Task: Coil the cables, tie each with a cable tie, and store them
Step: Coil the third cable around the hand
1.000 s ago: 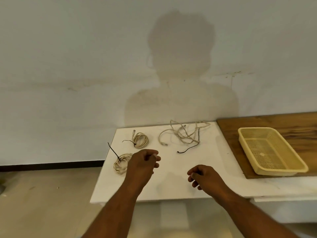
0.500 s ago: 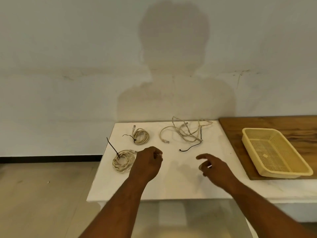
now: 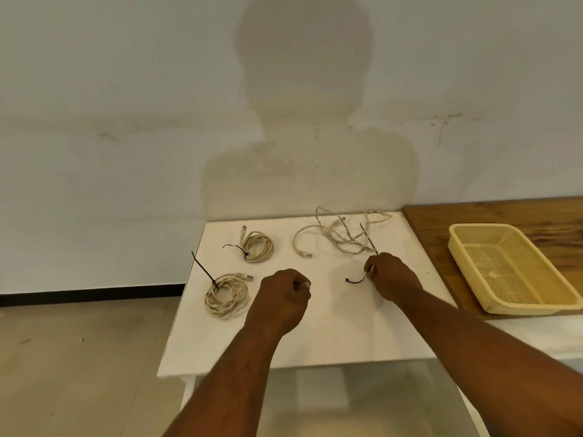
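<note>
Two beige cables lie coiled on the white table point(image 3: 331, 335), each bound with a black tie: the near coil point(image 3: 226, 294) at front left and the far coil point(image 3: 258, 246) behind it. A third beige cable point(image 3: 339, 238) sprawls loose at the back of the table. My right hand point(image 3: 391, 275) is closed on a black cable tie point(image 3: 367, 244), just in front of the loose cable; the tie's ends stick out on both sides of the fist. My left hand point(image 3: 284, 299) hovers as a fist to the right of the near coil, holding nothing visible.
A yellow mesh plastic basket point(image 3: 568, 298) sits on a wooden board point(image 3: 441, 241) at the right. A wall stands right behind the table. The table's left and front edges drop to a tiled floor.
My right hand has reached forward and closed on the black tie that lay by the loose cable. My left hand has stayed near the near coil.
</note>
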